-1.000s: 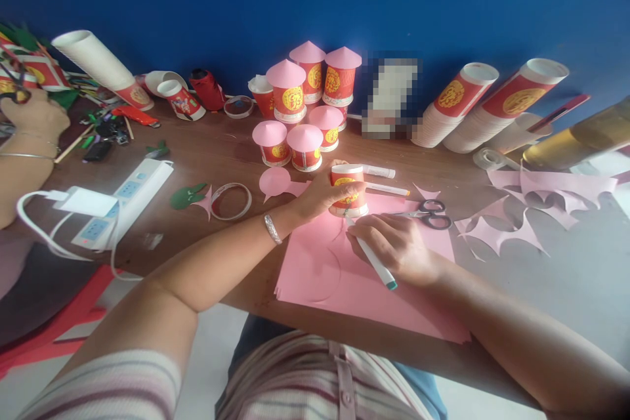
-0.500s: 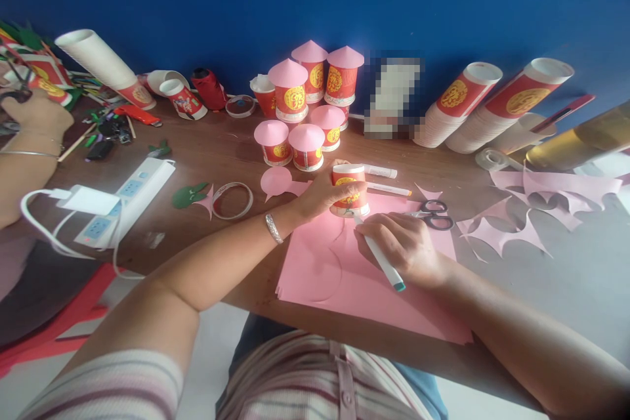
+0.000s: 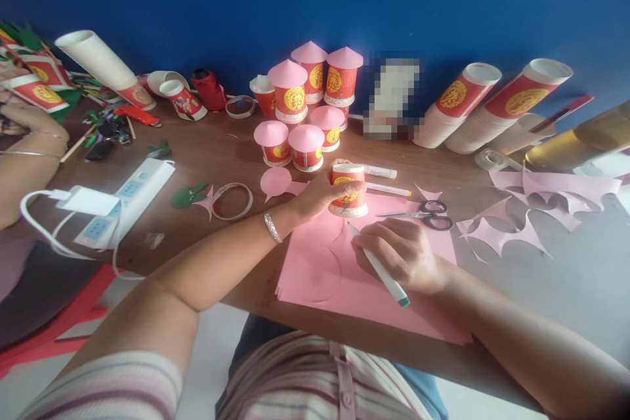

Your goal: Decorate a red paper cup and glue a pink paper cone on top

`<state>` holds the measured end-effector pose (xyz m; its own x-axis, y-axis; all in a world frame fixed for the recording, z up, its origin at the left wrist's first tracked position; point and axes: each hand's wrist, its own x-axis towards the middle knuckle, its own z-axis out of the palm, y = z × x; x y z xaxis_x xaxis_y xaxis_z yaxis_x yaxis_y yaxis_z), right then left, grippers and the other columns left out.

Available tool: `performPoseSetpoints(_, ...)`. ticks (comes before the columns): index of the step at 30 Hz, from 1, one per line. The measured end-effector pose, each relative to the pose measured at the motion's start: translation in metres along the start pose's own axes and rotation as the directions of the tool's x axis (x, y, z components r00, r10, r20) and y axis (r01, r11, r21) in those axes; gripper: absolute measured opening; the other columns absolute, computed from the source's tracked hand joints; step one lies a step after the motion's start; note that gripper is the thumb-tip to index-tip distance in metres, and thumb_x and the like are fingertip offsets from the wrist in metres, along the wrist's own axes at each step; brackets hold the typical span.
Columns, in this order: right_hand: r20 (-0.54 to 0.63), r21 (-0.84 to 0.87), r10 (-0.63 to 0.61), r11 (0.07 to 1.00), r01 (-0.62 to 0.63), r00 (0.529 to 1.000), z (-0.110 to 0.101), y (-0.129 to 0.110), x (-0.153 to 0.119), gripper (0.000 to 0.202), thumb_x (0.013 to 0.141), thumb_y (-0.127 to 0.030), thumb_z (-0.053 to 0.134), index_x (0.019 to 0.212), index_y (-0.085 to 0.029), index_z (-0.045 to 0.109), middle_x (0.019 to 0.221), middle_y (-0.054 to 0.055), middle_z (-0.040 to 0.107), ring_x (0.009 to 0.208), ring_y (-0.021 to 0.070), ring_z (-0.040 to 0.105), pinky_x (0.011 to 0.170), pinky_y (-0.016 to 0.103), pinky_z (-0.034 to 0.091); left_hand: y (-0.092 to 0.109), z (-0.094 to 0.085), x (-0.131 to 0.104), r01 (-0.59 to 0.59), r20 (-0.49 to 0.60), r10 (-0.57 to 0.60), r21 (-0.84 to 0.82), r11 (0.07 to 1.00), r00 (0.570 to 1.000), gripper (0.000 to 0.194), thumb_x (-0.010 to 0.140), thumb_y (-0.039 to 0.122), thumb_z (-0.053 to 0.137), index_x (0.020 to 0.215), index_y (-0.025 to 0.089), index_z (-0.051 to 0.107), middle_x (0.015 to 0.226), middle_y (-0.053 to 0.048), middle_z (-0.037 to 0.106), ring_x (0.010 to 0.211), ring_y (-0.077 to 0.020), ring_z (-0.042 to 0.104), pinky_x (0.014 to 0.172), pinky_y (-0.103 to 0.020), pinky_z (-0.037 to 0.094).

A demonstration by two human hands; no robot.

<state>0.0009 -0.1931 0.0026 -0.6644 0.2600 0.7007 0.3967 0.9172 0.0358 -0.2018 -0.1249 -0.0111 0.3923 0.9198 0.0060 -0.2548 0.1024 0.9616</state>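
1 red cup | left hand: around it | right hand: gripping marker

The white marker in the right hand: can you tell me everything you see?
This marker looks plastic, with a straight white barrel and a teal end. The right hand grips it at a slant over the pink paper, teal end lower in the picture, the other end pointing toward the red paper cup but apart from it.

A white power strip lies slantwise on the table's left side, a white charger plugged in, its cable looping nearby. A red chair stands near left; a blue wall rises far behind.
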Motion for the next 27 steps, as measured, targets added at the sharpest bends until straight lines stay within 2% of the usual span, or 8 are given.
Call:
performPoseSetpoints(3,0.004,0.000,0.000,1.000,0.000,1.000,-0.0023,0.0001,0.0014,0.017,0.093,-0.006,0.066,0.096,-0.021,0.060,0.069,-0.006,0.058,0.058,0.0115,0.052,0.058,0.028,0.050,0.0010,-0.0005,0.0012,-0.011,-0.001,0.011,-0.026,1.000,1.000,0.047,0.076,0.046,0.092,0.094,0.019,0.058,0.082,0.001,0.059,0.075,-0.0136,0.056,0.071,-0.029,0.047)
performPoseSetpoints(5,0.005,0.004,0.005,1.000,-0.005,1.000,-0.0037,-0.0002,0.0032,0.017,0.093,-0.006,0.066,0.095,-0.022,0.060,0.071,-0.006,0.060,0.060,0.0115,0.055,0.073,0.031,0.061,0.0011,-0.0012,0.0022,-0.010,0.012,0.010,-0.037,0.999,1.000,0.049,0.075,0.049,0.093,0.092,0.019,0.058,0.080,0.001,0.058,0.074,-0.0141,0.055,0.071,-0.030,0.047)
performPoseSetpoints(7,0.007,0.004,0.009,1.000,-0.009,1.000,-0.0043,-0.0004,0.0047,0.018,0.094,-0.006,0.065,0.095,-0.023,0.060,0.072,-0.006,0.062,0.062,0.0110,0.056,0.088,0.035,0.066,0.0017,-0.0016,0.0030,-0.016,0.033,0.017,-0.043,0.999,0.999,0.050,0.075,0.052,0.093,0.089,0.019,0.058,0.078,0.001,0.057,0.073,-0.0139,0.053,0.070,-0.030,0.046)
performPoseSetpoints(13,0.001,0.005,0.015,1.000,-0.015,1.000,-0.0022,-0.0001,0.0041,0.017,0.095,-0.005,0.062,0.097,-0.022,0.059,0.074,-0.005,0.064,0.063,0.0108,0.058,0.093,0.038,0.067,0.0075,0.0008,0.0032,-0.040,0.055,0.047,-0.124,0.991,0.997,0.045,0.078,0.047,0.092,0.087,0.019,0.058,0.079,0.002,0.052,0.073,-0.0123,0.049,0.068,-0.028,0.042)
performPoseSetpoints(19,0.015,0.027,0.033,0.999,-0.034,0.999,-0.0016,-0.0001,0.0051,0.017,0.098,-0.006,0.061,0.099,-0.023,0.058,0.076,-0.005,0.065,0.062,0.0106,0.057,0.099,0.044,0.067,0.0059,-0.0022,0.0043,0.038,0.109,-0.010,-0.262,0.964,0.994,0.034,0.083,0.044,0.083,0.099,0.018,0.068,0.092,-0.005,0.065,0.089,-0.0200,0.063,0.081,-0.035,0.052)
performPoseSetpoints(22,0.018,0.070,0.034,0.997,-0.035,0.999,-0.0016,-0.0014,0.0075,0.018,0.097,-0.004,0.063,0.100,-0.021,0.058,0.075,-0.005,0.064,0.063,0.0110,0.057,0.100,0.044,0.067,0.0054,-0.0038,0.0023,0.072,0.142,-0.040,-0.221,0.973,0.989,0.032,0.084,0.045,0.080,0.098,0.018,0.070,0.091,-0.007,0.067,0.090,-0.0224,0.064,0.081,-0.038,0.054)
performPoseSetpoints(27,0.023,0.103,0.026,0.994,-0.028,0.999,-0.0006,-0.0035,0.0087,0.017,0.098,-0.004,0.062,0.100,-0.021,0.060,0.073,-0.006,0.063,0.063,0.0116,0.057,0.106,0.047,0.066,0.0071,-0.0008,0.0004,0.057,0.153,-0.036,-0.132,0.990,0.988,0.041,0.079,0.046,0.090,0.084,0.017,0.061,0.079,-0.001,0.058,0.074,-0.0139,0.054,0.067,-0.029,0.047)
